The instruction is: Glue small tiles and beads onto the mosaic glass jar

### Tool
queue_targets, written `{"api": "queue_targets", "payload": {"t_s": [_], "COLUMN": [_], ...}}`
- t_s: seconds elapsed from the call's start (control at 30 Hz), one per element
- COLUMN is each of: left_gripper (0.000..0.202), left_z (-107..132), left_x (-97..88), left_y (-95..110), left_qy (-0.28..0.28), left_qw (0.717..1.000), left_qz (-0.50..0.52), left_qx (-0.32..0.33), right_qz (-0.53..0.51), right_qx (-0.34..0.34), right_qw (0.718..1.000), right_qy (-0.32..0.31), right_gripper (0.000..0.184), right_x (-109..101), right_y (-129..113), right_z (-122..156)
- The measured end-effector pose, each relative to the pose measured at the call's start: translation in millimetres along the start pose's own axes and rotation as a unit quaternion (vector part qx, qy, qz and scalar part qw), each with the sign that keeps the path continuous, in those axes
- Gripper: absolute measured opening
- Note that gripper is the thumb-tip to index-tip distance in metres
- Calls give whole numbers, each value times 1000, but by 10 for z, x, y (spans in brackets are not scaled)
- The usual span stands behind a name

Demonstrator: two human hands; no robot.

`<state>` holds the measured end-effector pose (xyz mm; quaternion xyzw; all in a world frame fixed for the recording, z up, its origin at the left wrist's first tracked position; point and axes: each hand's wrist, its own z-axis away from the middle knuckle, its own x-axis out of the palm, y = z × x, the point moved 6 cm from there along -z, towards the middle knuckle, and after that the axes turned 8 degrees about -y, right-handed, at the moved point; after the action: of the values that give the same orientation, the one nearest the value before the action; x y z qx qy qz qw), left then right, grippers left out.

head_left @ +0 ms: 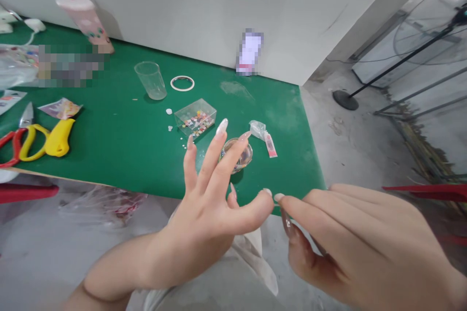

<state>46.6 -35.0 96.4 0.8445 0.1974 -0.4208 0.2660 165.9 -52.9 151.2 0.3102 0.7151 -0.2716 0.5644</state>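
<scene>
Whether your bare right hand (352, 238) pinches anything: too small to tell; its wrist is cut by the frame. Your bare left hand (209, 204) partly hides the round, clear bowl (246, 158) behind its fingers; your left forearm (116, 272) runs out the bottom. Beyond those fingers, multicoloured bits (199, 124) in the clear plastic box (200, 107) are too tiny to identify. Pink-and-white tube (270, 145) past your grip: print unreadable. Farther out, lit phone (250, 53) pixelated. Far left of your hands, greyish pixelated patch (69, 65), contents unclear; red scissor handle (19, 141) cut off.
</scene>
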Motion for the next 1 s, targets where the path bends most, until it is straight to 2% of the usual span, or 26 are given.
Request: {"api": "queue_targets", "payload": {"t_s": [0.4, 0.53, 0.7, 0.9, 1.0], "left_gripper": [48, 45, 52, 46, 53], "left_z": [46, 56, 66, 39, 54], "left_x": [33, 32, 20, 13, 25], "left_y": [-29, -25, 6, 36, 43], "left_qy": [-5, -71, -178, -203, -210], "left_qw": [999, 994, 971, 963, 956], "left_qz": [41, 87, 161, 178, 205], "left_qx": [-11, -13, -10, -18, -16], "right_qz": [28, 58, 93, 90, 83], "right_qx": [12, 9, 6, 2, 0], "right_qw": [999, 997, 994, 996, 997], "right_qy": [21, 43, 52, 28, 10], "right_gripper": [22, 17, 15, 22, 27], "right_x": [-41, -84, -111, -46, -14], "right_y": [-13, -12, -30, -47, -52], "right_z": [-20, 8, 76, 135, 148]}}
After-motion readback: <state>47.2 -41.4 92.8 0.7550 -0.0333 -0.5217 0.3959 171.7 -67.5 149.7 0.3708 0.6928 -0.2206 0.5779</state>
